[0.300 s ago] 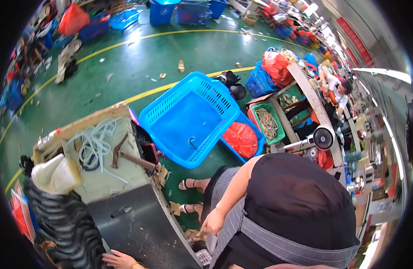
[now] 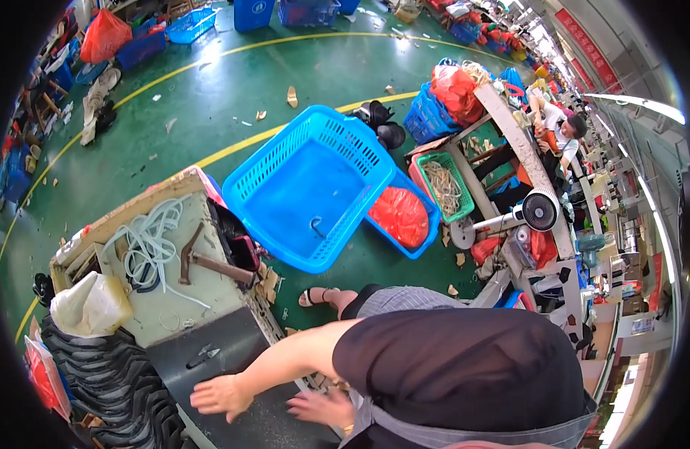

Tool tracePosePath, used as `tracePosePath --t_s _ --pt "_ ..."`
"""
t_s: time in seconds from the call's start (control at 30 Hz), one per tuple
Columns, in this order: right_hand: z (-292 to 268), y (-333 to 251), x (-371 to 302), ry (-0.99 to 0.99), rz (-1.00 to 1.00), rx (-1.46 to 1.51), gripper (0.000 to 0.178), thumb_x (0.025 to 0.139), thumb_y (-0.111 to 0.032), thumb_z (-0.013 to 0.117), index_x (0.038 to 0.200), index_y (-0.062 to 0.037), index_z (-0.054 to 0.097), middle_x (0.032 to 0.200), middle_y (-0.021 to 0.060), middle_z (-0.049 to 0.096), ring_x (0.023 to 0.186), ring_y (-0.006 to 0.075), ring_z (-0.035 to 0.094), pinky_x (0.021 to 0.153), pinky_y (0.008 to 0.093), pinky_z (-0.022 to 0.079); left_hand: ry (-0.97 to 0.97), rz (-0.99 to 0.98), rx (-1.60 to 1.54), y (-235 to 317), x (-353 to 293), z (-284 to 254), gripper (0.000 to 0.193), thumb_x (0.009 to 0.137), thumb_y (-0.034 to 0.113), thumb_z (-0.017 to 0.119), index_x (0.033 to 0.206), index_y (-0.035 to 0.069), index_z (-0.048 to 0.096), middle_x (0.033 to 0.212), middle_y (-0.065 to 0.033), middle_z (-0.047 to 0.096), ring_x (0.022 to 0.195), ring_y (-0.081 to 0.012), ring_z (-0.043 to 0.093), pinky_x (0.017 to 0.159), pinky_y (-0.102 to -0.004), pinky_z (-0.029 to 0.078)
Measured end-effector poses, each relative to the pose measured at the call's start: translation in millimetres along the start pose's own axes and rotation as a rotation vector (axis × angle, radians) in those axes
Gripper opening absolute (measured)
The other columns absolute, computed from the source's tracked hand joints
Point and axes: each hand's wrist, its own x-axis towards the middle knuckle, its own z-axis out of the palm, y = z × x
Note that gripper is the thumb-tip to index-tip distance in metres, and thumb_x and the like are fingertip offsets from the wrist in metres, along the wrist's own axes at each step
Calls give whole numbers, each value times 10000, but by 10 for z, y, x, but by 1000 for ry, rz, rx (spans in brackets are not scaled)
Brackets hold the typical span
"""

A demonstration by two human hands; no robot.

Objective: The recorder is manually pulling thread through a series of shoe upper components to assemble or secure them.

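A worker's left hand point(image 2: 223, 395) lies spread flat and empty on a dark work surface point(image 2: 232, 352), right hand point(image 2: 324, 408) open beside it, near small pliers point(image 2: 202, 356) they could knock off the edge.

Bright overhead light, floor glare, warped edges.

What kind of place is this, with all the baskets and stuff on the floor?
It looks like a factory workshop, maybe for shoes. There's a green painted floor with yellow lines, a big blue plastic basket, a hammer on a workbench, and stacked black soles.
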Motion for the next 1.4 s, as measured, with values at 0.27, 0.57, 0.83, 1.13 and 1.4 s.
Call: tracePosePath --t_s 0.27,0.57,0.83,1.13,1.4 --pt "-471 -1387 -1423 -372 -86 -24 1050 826 -708 353 1393 170 261 1505 302 212 1442 380 128 1176 520 55 -294 -953 2830 1305 1051 749 591 974 293 524 1420 -47 336 1434 -317 340 1292 -484 371 1053 -529 345" --pt "-861 -510 -331 -141 58 302 831 866 -562 491 1323 124 387 1423 315 348 1358 421 319 1133 532 233 -454 -1679 3075 916 100 1182 716 984 483 353 1456 -46 253 1504 -272 251 1393 -405 260 1118 -494 255" --pt "-564 -1221 -963 -365 182 117 1069 846 -737 209 1411 171 204 1542 250 154 1456 307 118 1185 446 96 408 -1092 2275 927 527 1451 614 1018 368 369 1436 -73 284 1477 -291 290 1375 -410 282 1133 -456 236" --pt "-657 -854 -607 -269 -199 -95 642 967 -434 352 1416 25 351 1506 207 292 1417 342 234 1164 456 158 -866 -1536 3123 759 -179 1317 767 758 359 627 1396 17 373 1433 -200 400 1350 -371 332 1107 -540 212" --pt "-977 -1111 -1047 -382 248 142 940 866 -638 430 1383 138 306 1499 275 248 1430 370 182 1171 464 132 366 -1003 2241 857 539 1342 474 986 140 442 1382 -107 359 1452 -275 353 1364 -390 335 1122 -442 251"
